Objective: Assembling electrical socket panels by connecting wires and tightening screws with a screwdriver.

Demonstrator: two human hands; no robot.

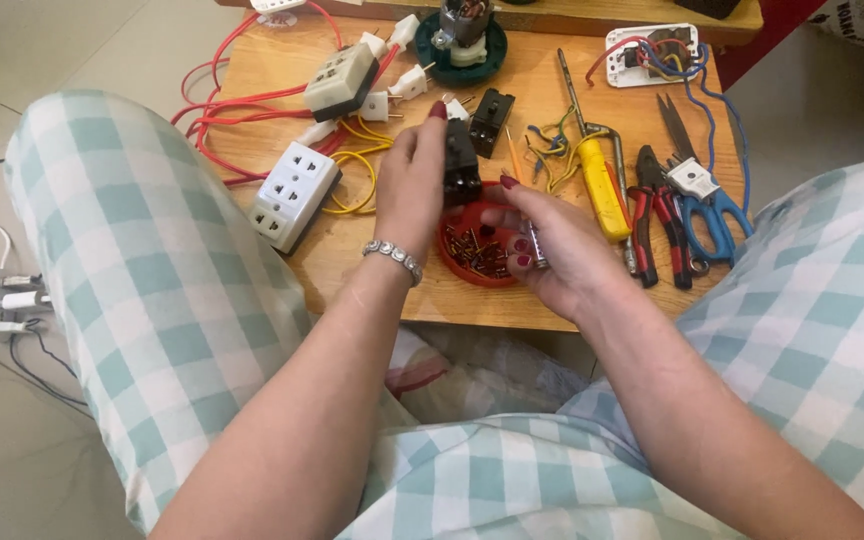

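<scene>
At frame centre, left hand (pixel 410 185) grips a black socket part (pixel 460 165); right hand (pixel 542 245) pinches something small above the red screw dish (pixel 457 262), assembly unfinished

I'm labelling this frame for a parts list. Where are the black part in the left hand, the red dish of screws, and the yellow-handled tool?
black part (pixel 462 165), head view, on its dark body
red dish (pixel 457 262), head view, on its left rim
yellow-handled tool (pixel 604 190), head view, on the handle

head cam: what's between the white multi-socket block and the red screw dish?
The left hand, holding a black socket part, crosses between the white socket block and red dish. Head view.
</scene>
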